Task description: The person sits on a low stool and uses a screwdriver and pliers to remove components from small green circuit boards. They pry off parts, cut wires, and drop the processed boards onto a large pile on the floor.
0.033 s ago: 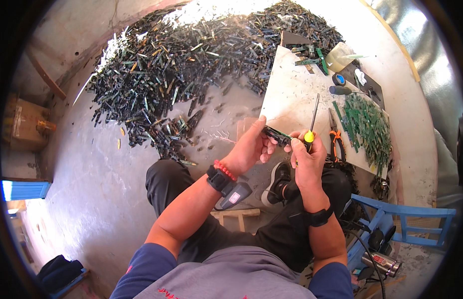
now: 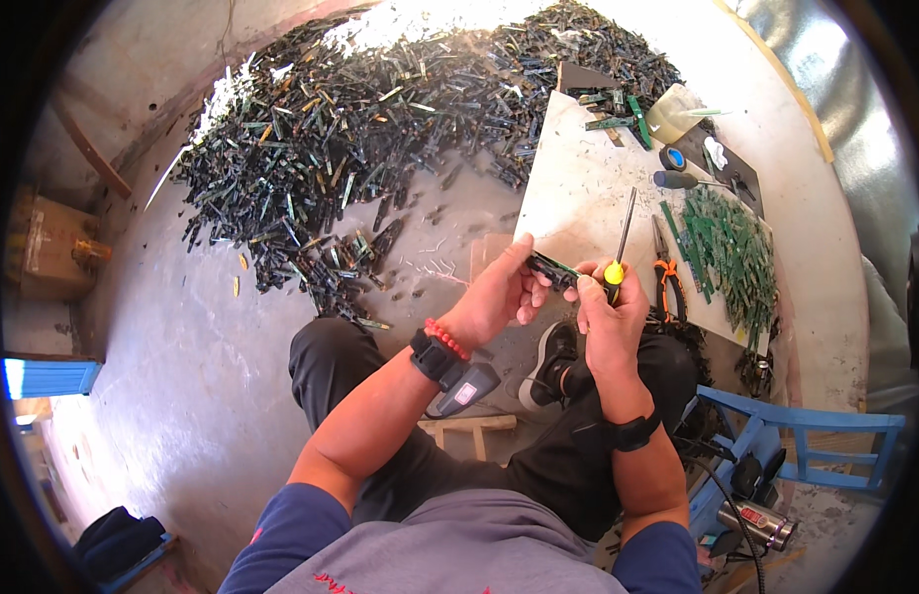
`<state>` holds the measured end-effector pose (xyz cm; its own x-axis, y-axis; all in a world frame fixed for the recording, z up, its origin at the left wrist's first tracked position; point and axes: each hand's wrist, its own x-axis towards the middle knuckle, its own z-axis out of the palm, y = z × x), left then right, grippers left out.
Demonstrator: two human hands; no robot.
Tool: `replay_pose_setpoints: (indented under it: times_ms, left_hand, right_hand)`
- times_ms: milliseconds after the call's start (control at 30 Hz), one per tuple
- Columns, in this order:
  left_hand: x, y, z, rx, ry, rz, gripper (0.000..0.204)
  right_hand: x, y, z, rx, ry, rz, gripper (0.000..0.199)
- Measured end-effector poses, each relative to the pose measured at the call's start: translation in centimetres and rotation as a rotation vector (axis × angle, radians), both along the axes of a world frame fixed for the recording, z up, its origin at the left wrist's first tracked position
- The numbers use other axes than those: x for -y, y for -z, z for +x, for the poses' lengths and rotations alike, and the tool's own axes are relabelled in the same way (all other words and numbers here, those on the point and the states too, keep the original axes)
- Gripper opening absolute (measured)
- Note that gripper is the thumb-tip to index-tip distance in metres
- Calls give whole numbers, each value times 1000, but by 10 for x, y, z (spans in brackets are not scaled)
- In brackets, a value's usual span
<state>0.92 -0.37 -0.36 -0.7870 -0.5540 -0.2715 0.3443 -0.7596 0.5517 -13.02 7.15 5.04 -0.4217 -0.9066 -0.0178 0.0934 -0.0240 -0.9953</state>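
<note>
In front of my knees, my left hand grips one end of a narrow black strip with a green edge, thumb on top and fingers curled beneath. At the strip's other end, the thumb and fingers of my right hand pinch it. That same hand also holds a screwdriver with a yellow-and-black handle. Its bare metal shaft points up and away from the strip. Just right of my right hand lie pliers with orange-and-black handles on a pale board.
A large heap of dark strips covers the floor ahead. Green circuit-board strips are piled on the board's right, near a dark-handled screwdriver, blue tape roll and plastic cup. A blue chair and steel flask stand lower right.
</note>
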Motion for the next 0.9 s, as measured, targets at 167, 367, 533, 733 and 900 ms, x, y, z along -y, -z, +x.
replay_pose_setpoints:
  times_ms: [167,367,533,733,900]
  left_hand:
    - [-1,2,-2,70,-2,-93,39]
    - [4,-5,2,-95,-20,89,33]
    - [3,-4,3,-143,1,2,31]
    - [0,-5,1,-4,28,-81,30]
    - [-1,-6,0,103,24,-179,35]
  right_hand:
    - [-1,10,4,-205,-62,-97,17]
    - [-5,0,-1,320,-237,54,20]
    - [-1,2,-1,297,-211,206,16]
    - [-2,4,-2,249,-268,194,14]
    - [-1,0,4,46,-133,198,13]
